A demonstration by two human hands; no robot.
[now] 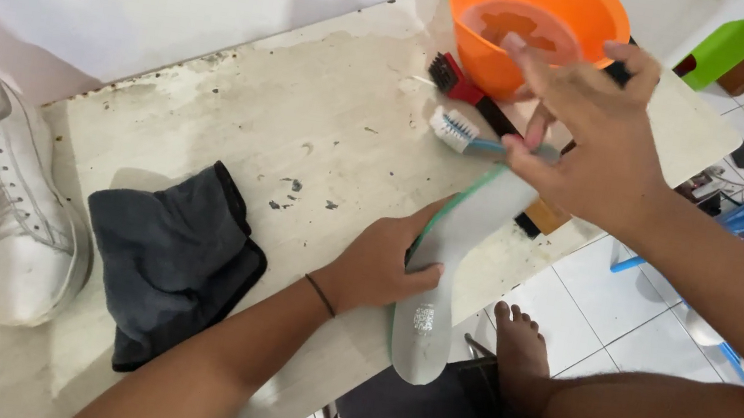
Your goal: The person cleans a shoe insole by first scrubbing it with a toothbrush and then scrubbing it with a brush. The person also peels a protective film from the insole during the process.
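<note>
On table, orange bowl [530, 7] holding water, left hand [380, 264] gripping insole [445, 279], right hand [590, 133] clutching toothbrush [457, 133]

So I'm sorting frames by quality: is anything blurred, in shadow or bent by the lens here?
Head view: the right hand over the orange bowl is motion-blurred, fingertips smeared; the left hand on the white insole is sharp. Light is soft and even, with faint shadows on the wall behind the bowl and beside the dark cloth. The table edge looks straight; no clear glare.
</note>
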